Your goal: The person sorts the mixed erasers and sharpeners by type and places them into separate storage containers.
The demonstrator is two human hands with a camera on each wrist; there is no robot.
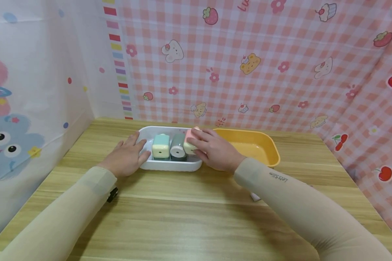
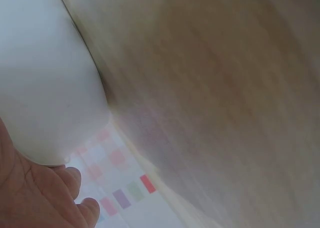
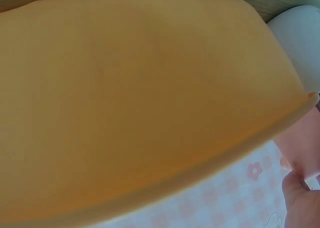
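My left hand (image 1: 125, 154) rests at the left end of a white tray (image 1: 170, 166), its fingers spread over the rim. In the left wrist view its fingers lie beside the tray's outer wall (image 2: 45, 77). My right hand (image 1: 215, 146) grips a pink and cream pencil sharpener (image 1: 190, 142) at the tray's right end; the fingers hide part of it. In the right wrist view this pink sharpener (image 3: 302, 145) shows beyond a yellow rim. Left of it in the tray sit a grey sharpener with a white front (image 1: 178, 146) and a mint and cream sharpener (image 1: 160, 146).
A yellow tray (image 1: 271, 145) stands right beside the white one, partly behind my right hand and wrist. Both trays are near the back edge of the wooden table (image 1: 189, 217). A pink checked cloth (image 1: 228, 47) hangs behind it.
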